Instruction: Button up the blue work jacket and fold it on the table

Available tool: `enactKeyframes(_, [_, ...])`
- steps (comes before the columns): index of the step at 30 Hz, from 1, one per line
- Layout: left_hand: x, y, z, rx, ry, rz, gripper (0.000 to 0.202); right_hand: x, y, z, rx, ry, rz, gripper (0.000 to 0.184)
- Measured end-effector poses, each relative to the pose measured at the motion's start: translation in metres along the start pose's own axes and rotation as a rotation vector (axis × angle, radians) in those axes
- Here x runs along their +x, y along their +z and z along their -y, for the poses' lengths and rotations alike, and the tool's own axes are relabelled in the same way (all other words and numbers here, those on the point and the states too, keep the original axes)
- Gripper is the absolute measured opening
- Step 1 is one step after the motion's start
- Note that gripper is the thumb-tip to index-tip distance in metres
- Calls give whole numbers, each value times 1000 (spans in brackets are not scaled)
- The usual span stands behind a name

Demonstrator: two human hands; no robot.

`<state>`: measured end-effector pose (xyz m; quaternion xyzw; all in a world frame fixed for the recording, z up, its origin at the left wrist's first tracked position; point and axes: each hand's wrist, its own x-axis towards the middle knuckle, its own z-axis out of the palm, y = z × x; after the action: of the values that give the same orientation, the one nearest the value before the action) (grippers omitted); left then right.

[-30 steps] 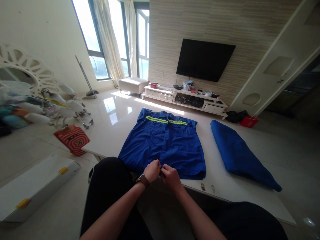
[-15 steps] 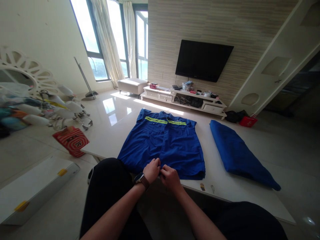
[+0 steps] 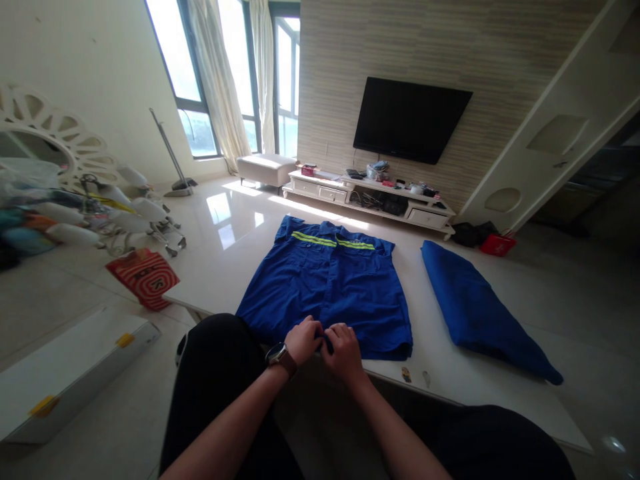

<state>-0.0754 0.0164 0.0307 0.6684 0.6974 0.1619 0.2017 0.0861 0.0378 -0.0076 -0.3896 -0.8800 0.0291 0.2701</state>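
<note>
A blue work shirt (image 3: 300, 287) with yellow-green reflective stripes across the chest lies front up on a white table, its hem toward me. My left hand (image 3: 303, 340), a watch on its wrist, pinches the front placket near the hem. Right beside it, my right hand (image 3: 342, 351) is closed on the same edge of the shirt, fingers bent. The fingertips of both hands nearly meet, and whatever button may be between them is hidden. To the right lies a folded blue garment (image 3: 483, 313), apart from both hands.
The white table (image 3: 520, 407) has two small stickers near its front edge. My knees are against that edge. On the floor at left are a red striped bag (image 3: 143, 279) and a white box (image 3: 75, 373) with yellow latches. A low TV cabinet (image 3: 320, 190) stands beyond.
My right hand's fingers have lifted and curled more over the shirt edge. The left hand stays almost in place. The view has shifted slightly.
</note>
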Motion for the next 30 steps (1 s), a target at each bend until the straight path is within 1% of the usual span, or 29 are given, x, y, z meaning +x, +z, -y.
enactKeyframes(3, [0,2,0,9,4,-18,12,5,2,-1,12,127,-11,31])
enactKeyframes(6, [0,4,0,20,8,-37,12,9,3,-3,-10,190,68,38])
enactKeyframes(8, [0,4,0,19,17,-42,12,13,1,-2,-41,201,137,35])
enactKeyframes(11, [0,5,1,1,47,-19,13,20,-10,3,-134,209,223,22])
enactKeyframes(13, [0,6,2,-35,68,42,13,26,-19,7,-196,223,285,15])
enactKeyframes(15, [0,7,5,-91,94,128,14,29,-27,11,-225,241,340,15])
enactKeyframes(16, [0,6,6,-122,107,168,15,30,-29,12,-224,247,355,18])
enactKeyframes(17, [0,6,8,-154,119,203,16,30,-30,12,-212,242,358,25])
enactKeyframes(20, [-3,3,14,-241,165,268,17,25,-27,11,-125,158,344,53])
enactKeyframes(21, [-4,2,16,-267,185,281,17,23,-25,9,-94,127,352,56])
enactKeyframes(23, [-7,0,19,-307,222,290,16,21,-20,5,-56,101,395,55])
enactKeyframes(25, [-9,-3,21,-313,224,239,16,21,-17,3,-51,116,437,51])
enactKeyframes(26, [-9,-4,21,-299,208,174,18,22,-17,2,-54,120,445,50])
enactKeyframes(29, [-9,-9,20,-190,175,-74,29,28,-21,5,-53,91,430,47])
enactKeyframes(30, [-9,-10,20,-151,186,-122,34,30,-24,6,-58,82,419,45])
